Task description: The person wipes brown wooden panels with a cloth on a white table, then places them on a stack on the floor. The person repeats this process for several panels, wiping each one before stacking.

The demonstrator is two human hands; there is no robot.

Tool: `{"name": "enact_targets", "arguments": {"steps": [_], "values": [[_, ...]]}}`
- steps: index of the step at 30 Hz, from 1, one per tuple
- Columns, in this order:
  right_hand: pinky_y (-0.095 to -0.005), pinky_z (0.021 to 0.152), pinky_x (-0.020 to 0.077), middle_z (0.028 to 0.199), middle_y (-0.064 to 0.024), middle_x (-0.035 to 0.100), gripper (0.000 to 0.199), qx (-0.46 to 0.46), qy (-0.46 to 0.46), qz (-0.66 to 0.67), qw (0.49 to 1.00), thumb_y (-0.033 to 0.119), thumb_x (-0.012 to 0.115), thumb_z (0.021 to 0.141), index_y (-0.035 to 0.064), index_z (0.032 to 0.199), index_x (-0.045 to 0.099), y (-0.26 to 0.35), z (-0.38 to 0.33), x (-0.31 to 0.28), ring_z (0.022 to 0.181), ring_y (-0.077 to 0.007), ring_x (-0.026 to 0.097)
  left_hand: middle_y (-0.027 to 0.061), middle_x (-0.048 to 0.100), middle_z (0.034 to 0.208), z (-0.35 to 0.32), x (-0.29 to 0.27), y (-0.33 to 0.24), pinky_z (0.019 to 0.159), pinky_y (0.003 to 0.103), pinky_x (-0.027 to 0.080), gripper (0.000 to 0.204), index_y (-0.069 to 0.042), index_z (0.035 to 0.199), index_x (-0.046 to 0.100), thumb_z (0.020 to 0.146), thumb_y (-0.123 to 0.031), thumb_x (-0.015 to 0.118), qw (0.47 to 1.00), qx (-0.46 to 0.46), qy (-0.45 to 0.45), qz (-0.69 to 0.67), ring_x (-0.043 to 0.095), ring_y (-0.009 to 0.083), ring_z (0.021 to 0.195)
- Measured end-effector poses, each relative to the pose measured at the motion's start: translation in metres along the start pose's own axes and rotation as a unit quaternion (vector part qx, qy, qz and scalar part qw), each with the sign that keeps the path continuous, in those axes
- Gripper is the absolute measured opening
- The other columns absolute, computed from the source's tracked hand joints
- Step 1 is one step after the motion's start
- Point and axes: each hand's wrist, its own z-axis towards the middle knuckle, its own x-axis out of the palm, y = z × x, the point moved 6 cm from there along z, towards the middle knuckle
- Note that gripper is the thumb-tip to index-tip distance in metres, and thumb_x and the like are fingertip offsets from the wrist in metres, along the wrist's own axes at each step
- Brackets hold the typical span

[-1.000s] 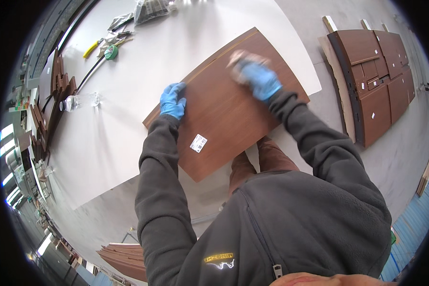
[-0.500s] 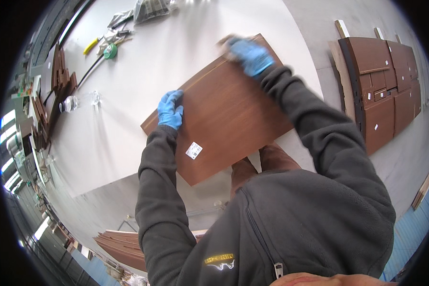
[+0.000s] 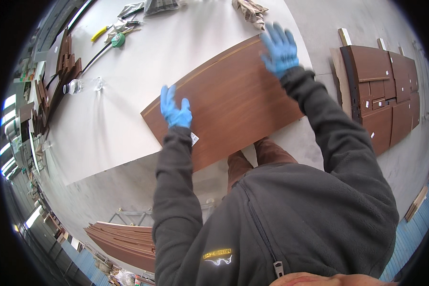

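Note:
A brown wood-grain panel (image 3: 229,102) lies at a slant across the near edge of the white table (image 3: 114,138), with a pale strip along its far edge. My left hand (image 3: 176,110), in a blue glove, is over the panel's left part, fingers spread and thumb apart, holding nothing. My right hand (image 3: 282,52), gloved alike, is at the panel's far right corner with its fingers spread; whether it touches the panel is unclear. Just beyond it lies a crumpled beige cloth (image 3: 250,12). My left forearm partly covers a white label (image 3: 194,138) on the panel.
A yellow-handled tool (image 3: 99,33), a green round item (image 3: 118,40) and a clear bottle (image 3: 76,86) are on the table's left side. Brown boards (image 3: 57,71) lean at far left. More panels (image 3: 381,90) rest at right; a board stack (image 3: 119,243) is low at left.
My right hand has let go of the cloth, which now lies on the table, and has moved right. My left hand has shifted slightly right and spread its fingers. The panel has turned slightly.

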Motion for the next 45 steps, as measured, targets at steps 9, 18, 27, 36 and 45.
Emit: {"name": "enact_targets", "arguments": {"steps": [9, 18, 27, 36, 45], "values": [[-0.0603, 0.12, 0.0317, 0.158, -0.018, 0.05, 0.051, 0.059, 0.018, 0.043, 0.997, 0.034, 0.073, 0.088, 0.0083, 0.131, 0.063, 0.017, -0.087, 0.0, 0.149, -0.0389, 0.043, 0.0139, 0.07, 0.124, -0.302, -0.01, -0.039, 0.097, 0.04, 0.052, 0.06, -0.002, 0.12, 0.068, 0.098, -0.058, 0.07, 0.479, -0.71, 0.171, -0.486, 0.066, 0.0257, 0.111], [-0.0524, 0.112, 0.0467, 0.139, -0.0248, 0.064, 0.044, 0.238, -0.126, 0.059, 0.961, 0.015, 0.074, 0.086, -0.0023, 0.125, 0.066, 0.031, -0.212, -0.114, 0.13, -0.0457, 0.059, 0.009, 0.068, 0.131, -0.291, 0.049, -0.036, 0.118, 0.047, 0.042, 0.05, -0.006, 0.133, 0.064, 0.097, -0.039, 0.077, 0.33, -0.596, 0.103, -0.725, 0.059, 0.0276, 0.129], [-0.048, 0.106, 0.0511, 0.128, -0.022, 0.069, 0.039, 0.293, -0.072, 0.147, 0.942, 0.01, 0.068, 0.087, 0.0035, 0.125, 0.07, 0.113, -0.294, -0.137, 0.121, -0.0409, 0.065, 0.0089, 0.074, 0.13, -0.283, 0.067, -0.022, 0.111, 0.04, 0.051, 0.041, -0.007, 0.13, 0.07, 0.098, -0.032, 0.075, 0.314, -0.528, 0.151, -0.774, 0.066, 0.0236, 0.123], [-0.039, 0.096, 0.0549, 0.116, -0.0192, 0.074, 0.033, 0.466, -0.105, 0.335, 0.812, 0.021, 0.067, 0.101, -0.0005, 0.126, 0.069, 0.119, -0.345, -0.141, 0.109, -0.0311, 0.072, 0.0132, 0.08, 0.109, -0.237, -0.011, 0.003, 0.1, 0.045, 0.061, 0.021, -0.002, 0.102, 0.077, 0.101, -0.022, 0.072, 0.463, -0.478, 0.114, -0.737, 0.077, 0.027, 0.099], [-0.0336, 0.111, 0.0474, 0.132, -0.0111, 0.072, 0.042, 0.434, -0.199, 0.457, 0.75, 0.03, 0.053, 0.114, -0.0043, 0.133, 0.067, 0.025, -0.409, -0.212, 0.125, -0.0195, 0.064, 0.0162, 0.069, 0.137, -0.247, -0.095, -0.086, 0.117, 0.044, 0.047, 0.042, 0.004, 0.138, 0.062, 0.104, -0.021, 0.065, 0.54, -0.335, 0.201, -0.745, 0.065, 0.0283, 0.125]]}}
